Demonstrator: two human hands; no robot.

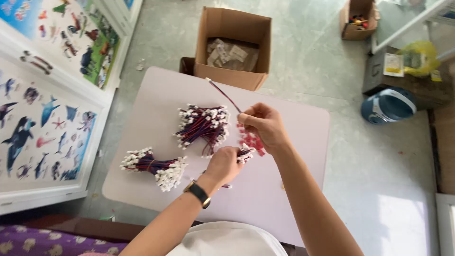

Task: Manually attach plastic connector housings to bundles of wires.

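Two hands work over a small pale table [294, 189]. The right hand [263, 125] pinches one thin wire [222, 94] between thumb and fingers. The wire is red and dark, with a tiny white plug at its far end, and it sticks up and away toward a cardboard box [234, 45] on the floor. The left hand [225, 163], with a black watch [198, 193] on its wrist, is closed around a small bunch of wires [245, 152] with white ends.

To do this bit well, I think the single wire should be held close to its near end, so it does not wobble. The bunch in the other hand should stay snug, so no wires slip out.

A little pile of red bits [251, 140] lies on the table just under the right hand. They may be small plastic caps, but they are too small to tell.

One loose bundle of wires [203, 127] lies just left of the hands. A tied bundle [154, 166] lies nearer the table's left edge. Both have red and dark wires with many white plugs.
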